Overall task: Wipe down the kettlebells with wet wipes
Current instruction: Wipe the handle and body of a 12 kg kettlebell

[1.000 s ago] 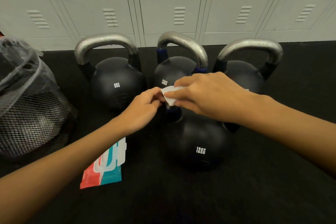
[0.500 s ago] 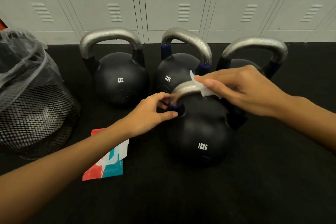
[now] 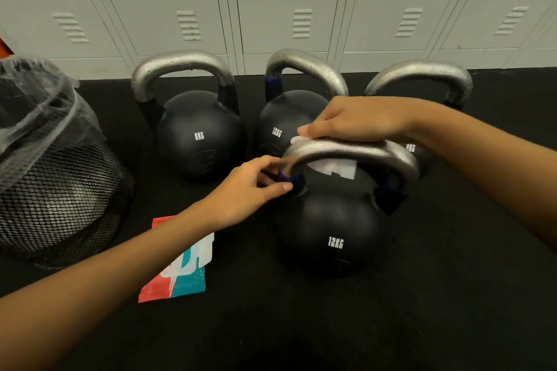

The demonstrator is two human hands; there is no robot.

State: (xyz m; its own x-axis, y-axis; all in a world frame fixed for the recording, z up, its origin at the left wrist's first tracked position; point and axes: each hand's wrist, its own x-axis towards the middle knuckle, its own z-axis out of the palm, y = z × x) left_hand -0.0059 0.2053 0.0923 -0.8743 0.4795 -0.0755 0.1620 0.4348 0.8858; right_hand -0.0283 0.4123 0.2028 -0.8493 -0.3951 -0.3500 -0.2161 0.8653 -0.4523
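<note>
The right hand (image 3: 358,120) is laid over the silver handle (image 3: 346,150) of the front kettlebell (image 3: 328,226), fingers curled, a white wipe (image 3: 334,169) pressed against the handle and draped beneath it. The left hand (image 3: 250,190) is pinched on the handle's blue-banded left base. "12KG" is read on the front kettlebell, which stands on the black floor (image 3: 422,310). Behind it three kettlebells are lined up; "12KG" is read on the middle one (image 3: 280,126). A wipes packet (image 3: 180,274) is seen beneath the left forearm. A lined mesh bin (image 3: 54,190) is noted at left; its contents cannot be told.
</note>
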